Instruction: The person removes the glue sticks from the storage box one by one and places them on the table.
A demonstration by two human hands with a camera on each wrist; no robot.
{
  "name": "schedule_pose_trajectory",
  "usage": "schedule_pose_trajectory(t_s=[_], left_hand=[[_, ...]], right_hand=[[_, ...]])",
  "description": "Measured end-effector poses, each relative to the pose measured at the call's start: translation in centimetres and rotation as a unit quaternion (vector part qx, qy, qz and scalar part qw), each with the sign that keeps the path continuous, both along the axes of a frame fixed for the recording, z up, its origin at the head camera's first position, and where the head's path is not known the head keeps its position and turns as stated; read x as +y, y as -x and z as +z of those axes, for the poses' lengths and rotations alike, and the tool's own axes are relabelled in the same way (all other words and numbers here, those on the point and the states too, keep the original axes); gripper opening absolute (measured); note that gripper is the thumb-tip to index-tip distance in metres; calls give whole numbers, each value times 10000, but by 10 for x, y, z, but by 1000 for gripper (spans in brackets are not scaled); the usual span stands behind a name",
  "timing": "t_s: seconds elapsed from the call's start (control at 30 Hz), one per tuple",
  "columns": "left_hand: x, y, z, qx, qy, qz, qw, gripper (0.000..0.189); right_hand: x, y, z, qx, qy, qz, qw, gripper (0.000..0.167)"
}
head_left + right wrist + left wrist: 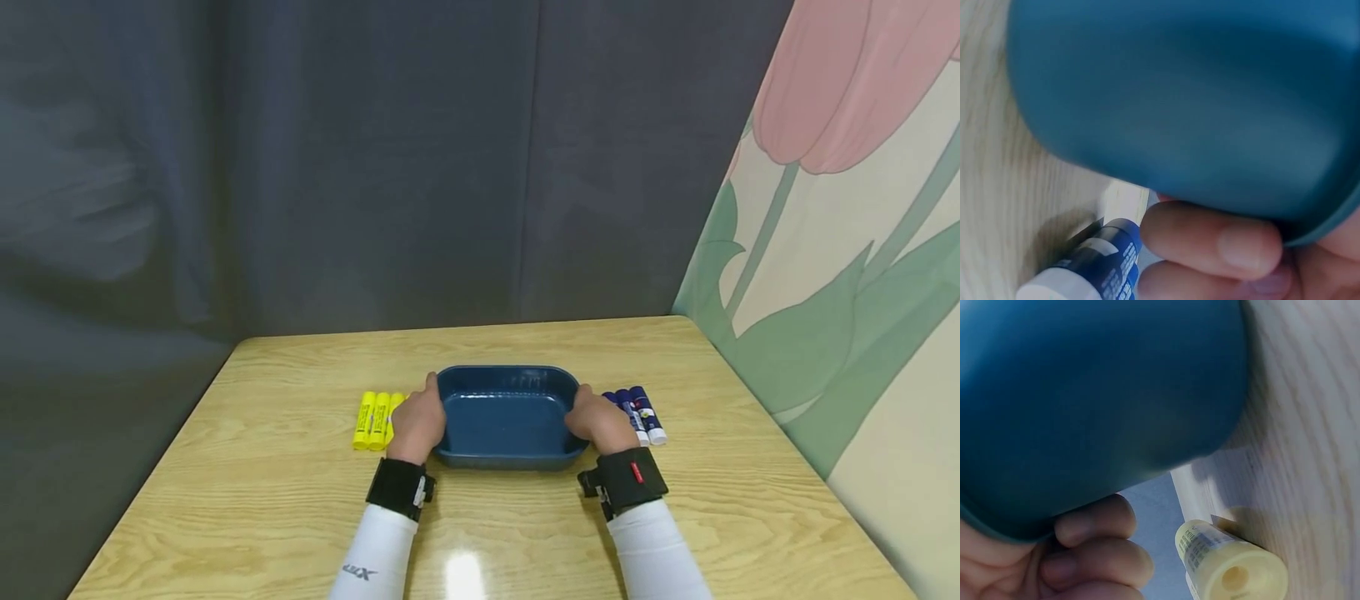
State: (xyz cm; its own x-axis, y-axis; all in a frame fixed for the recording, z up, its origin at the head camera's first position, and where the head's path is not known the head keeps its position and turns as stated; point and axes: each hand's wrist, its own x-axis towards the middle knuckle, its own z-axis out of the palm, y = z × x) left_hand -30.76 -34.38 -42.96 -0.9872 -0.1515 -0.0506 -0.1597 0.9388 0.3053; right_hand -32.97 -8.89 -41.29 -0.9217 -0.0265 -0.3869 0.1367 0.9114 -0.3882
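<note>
A dark blue rectangular baking dish [513, 421] with rounded corners is held between both hands, and nothing lies inside it. My left hand [417, 422] grips its left end, fingers [1100, 525] curled under the rim. At the other end my right hand [602, 422] holds on in the same manner, its fingers [1210, 240] under the rim. Beside the left hand lie several yellow glue sticks [379, 421], partly covered by that hand. Dark blue glue sticks with white ends [647, 414] lie next to the right hand, which hides part of them.
The light wooden table [300, 500] carries everything. Behind it hangs a dark grey curtain [390, 167]. A wall with a painted tulip [825, 333] runs along the right edge of the table.
</note>
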Motion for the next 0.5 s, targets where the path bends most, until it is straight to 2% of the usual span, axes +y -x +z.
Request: schedule_pose_trajectory(t_s=[0.17,0.5], left_hand=[[1,1,-3,-89,-54,23,9999,55],[1,3,-10,53,-366,8,9993,47]], right_hand=[[1,0,-1,-47,-37,-64,10000,59],[7,-5,-5,199,-149,-21,9997,59]])
